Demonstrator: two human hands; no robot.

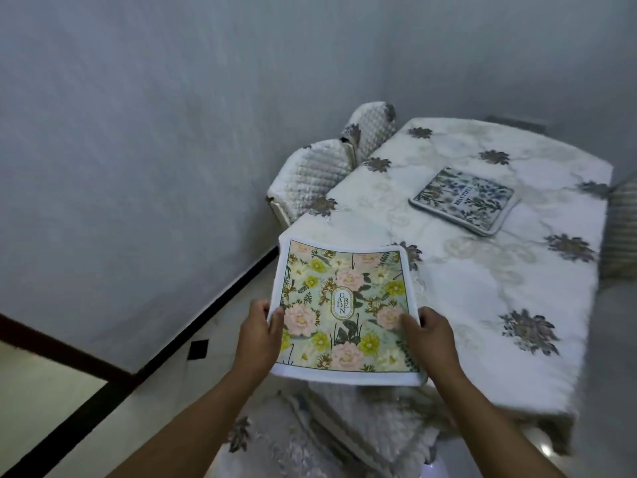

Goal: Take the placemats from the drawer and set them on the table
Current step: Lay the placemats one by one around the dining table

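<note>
Both hands grip one placemat, the left hand [259, 334] clamped on its left edge with the thumb on top, the right hand [429, 334] clamped on its right edge the same way; the two are held apart by the width of the mat. That floral placemat [341, 312], printed with pink and yellow flowers inside a white border and a small oval label reading "GARDEN" at its middle, is held roughly flat, face up, over the near left corner of the desk [482, 288]; whether its far edge touches the cloth I cannot tell. A second placemat [462, 200], with blue and green leaves and a grey border, lies flat on the desk farther off, towards the right, well apart from the one in the hands. The desk is covered by a white tablecloth [396, 208] scattered with grey-brown flower motifs. Two chairs [312, 174] in quilted white covers stand against its left side, near a plain grey wall [138, 132]; a dark skirting strip [213, 301] runs along the foot of that wall.
</note>
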